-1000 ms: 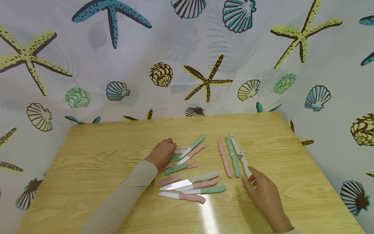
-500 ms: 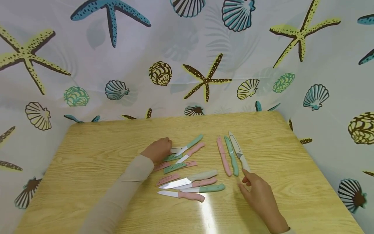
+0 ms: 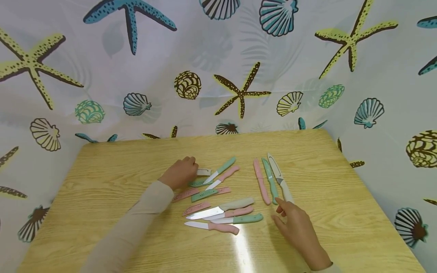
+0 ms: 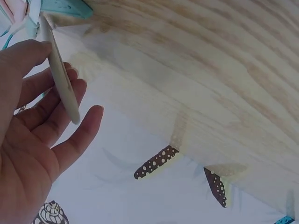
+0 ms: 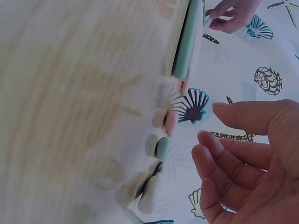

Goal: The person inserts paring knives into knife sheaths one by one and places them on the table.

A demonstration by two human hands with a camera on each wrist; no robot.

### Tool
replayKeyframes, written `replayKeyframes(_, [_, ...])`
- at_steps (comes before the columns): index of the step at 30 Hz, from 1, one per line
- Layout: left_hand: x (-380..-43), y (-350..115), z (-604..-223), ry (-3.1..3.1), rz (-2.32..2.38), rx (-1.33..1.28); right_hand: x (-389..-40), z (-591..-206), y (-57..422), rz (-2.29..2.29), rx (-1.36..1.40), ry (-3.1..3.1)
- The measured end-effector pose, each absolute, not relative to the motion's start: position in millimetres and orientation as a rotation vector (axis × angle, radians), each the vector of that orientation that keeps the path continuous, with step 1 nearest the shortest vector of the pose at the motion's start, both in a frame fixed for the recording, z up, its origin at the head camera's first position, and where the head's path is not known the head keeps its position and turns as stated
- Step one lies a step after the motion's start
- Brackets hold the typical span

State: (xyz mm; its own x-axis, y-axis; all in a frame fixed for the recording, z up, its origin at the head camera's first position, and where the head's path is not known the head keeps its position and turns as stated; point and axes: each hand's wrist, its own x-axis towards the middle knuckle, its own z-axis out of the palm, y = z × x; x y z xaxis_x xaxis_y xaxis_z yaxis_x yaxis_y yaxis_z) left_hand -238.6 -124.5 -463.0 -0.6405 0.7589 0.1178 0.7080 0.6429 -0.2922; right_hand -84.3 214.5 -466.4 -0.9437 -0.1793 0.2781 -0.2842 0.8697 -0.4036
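My left hand [image 3: 180,172] pinches a cream knife sheath [image 3: 204,172] between thumb and fingers, at the far end of the sheath group. Seen in the left wrist view, the sheath [image 4: 63,77] is on edge and thin. My right hand [image 3: 296,225] hovers with relaxed fingers, holding nothing, just in front of three sheathed knives. These are a cream knife [image 3: 286,190], a green knife [image 3: 272,185] and a pink knife [image 3: 261,184], side by side. In the right wrist view, the right hand [image 5: 252,168] has a gap between thumb and fingers.
Unsheathed knives lie mid-table: a cream-handled knife [image 3: 237,204], a green-handled knife [image 3: 248,218] and pink-handled ones. Farther back are another green-handled knife [image 3: 227,165] and a pink-handled knife [image 3: 229,173]. Pink and green sheaths [image 3: 204,195] lie beside them. A patterned cloth [image 3: 153,76] hangs behind the table.
My left hand has shifted left and slightly away from me, drawing the cream sheath along. My right hand has left the cream knife's handle and moved a little left and nearer.
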Motion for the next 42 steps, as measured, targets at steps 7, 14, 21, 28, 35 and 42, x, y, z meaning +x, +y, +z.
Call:
replayKeyframes(7, [-234, -135, -454, -2.574, 0.214, -1.100, -92, -465, 198, 0.676, 0.474, -2.773])
replayKeyframes(14, [-217, -140, -443, -2.698, -0.191, -1.079, -110, -458, 172, 0.697, 0.648, -2.766])
replayKeyframes(21, [-192, -140, -430, -2.684, -0.397, -1.057, -128, -460, 146, 0.538, 0.900, -2.721])
replayKeyframes(28, [-178, -140, -431, -2.610, -0.446, -1.088, -140, -464, 129, 0.415, 1.012, -2.764])
replayKeyframes(35, [-171, -144, -436, -2.614, -0.438, -1.089, -148, -468, 120, 0.226, 1.087, -2.823])
replayKeyframes(42, [-167, -142, -433, -2.574, -0.451, -1.128, -149, -468, 117, 0.097, 1.120, -2.847])
